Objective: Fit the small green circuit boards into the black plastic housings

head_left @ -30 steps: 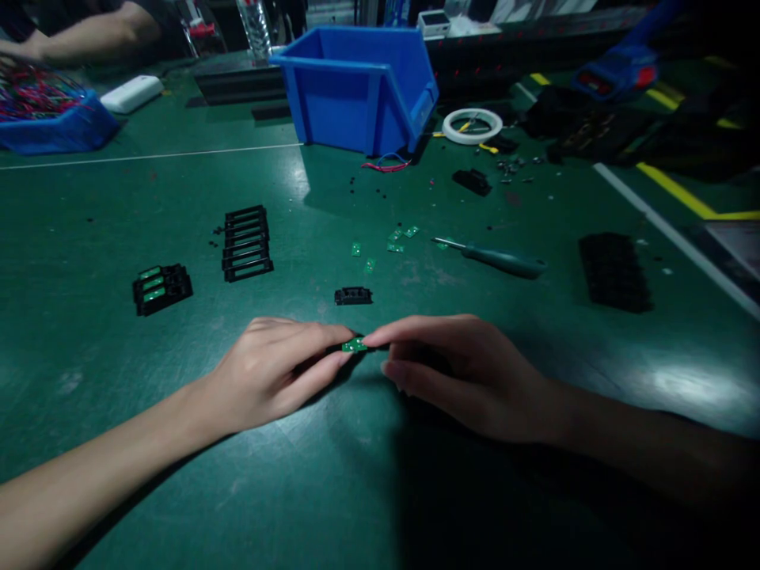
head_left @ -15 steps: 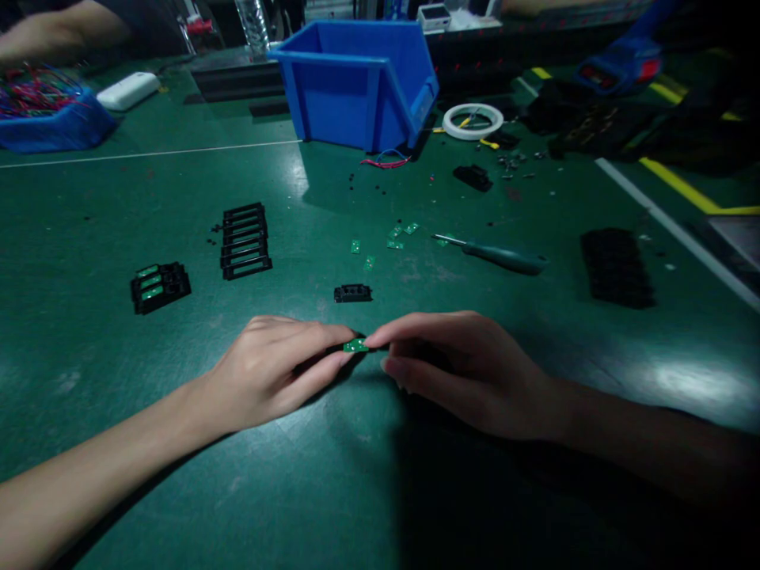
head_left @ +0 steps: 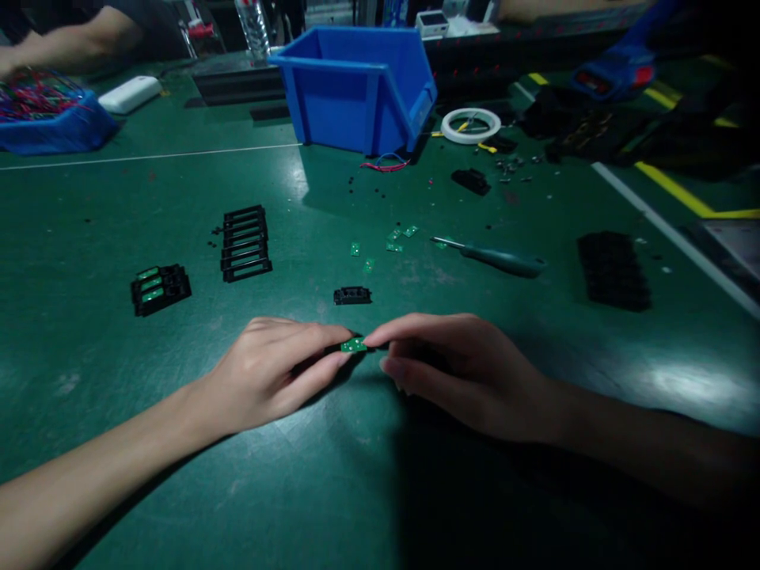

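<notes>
Between the thumb and index finger of my left hand (head_left: 279, 364) is a small green circuit board (head_left: 354, 345), held just above or on the table. My right hand (head_left: 469, 368) touches the board's right end with its index fingertip, while its thumb stays apart below. Just beyond my fingers lies a small black plastic housing (head_left: 352, 295). Farther off, several loose circuit boards (head_left: 394, 248) are scattered beside a screwdriver (head_left: 502, 260) with a dark green handle. To the left, a black housing block (head_left: 160, 289) has green boards in some of its slots.
A black slotted frame (head_left: 245, 243) lies left of centre, and a stack of black parts (head_left: 613, 270) at right. Behind stand a blue bin (head_left: 338, 103), a roll of white tape (head_left: 471, 115) and a blue tray of wires (head_left: 56, 131). Another person's arm (head_left: 89, 43) reaches in at upper left.
My hands keep nearly the same pose around the circuit board. The other person's arm at upper left has shifted slightly, and the whole view has moved a little.
</notes>
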The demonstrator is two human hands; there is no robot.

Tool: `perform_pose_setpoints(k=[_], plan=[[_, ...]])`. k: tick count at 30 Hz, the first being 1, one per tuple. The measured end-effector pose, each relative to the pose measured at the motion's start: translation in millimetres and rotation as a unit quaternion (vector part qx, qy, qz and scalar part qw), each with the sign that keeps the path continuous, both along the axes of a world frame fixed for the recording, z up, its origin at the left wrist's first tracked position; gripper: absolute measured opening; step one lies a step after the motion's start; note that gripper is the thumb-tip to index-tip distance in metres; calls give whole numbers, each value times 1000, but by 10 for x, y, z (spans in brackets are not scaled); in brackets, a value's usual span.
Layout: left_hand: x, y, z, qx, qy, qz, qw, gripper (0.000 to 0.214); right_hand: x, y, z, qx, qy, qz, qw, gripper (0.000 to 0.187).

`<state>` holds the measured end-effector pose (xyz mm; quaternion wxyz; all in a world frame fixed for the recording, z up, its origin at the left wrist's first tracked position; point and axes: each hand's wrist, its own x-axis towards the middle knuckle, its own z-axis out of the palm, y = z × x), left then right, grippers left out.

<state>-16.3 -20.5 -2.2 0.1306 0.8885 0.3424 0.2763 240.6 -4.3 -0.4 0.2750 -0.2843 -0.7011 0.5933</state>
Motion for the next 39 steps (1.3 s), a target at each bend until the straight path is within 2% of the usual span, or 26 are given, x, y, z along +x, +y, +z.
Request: perform_pose_setpoints(k=[14, 39], plan=[[6, 0, 5, -2, -4, 3, 1000, 18, 3, -10, 3, 3, -10, -3, 1000, 24], [-2, 1, 1, -15, -11, -4, 1000, 23, 13, 8, 30, 28, -37, 5, 999, 14]])
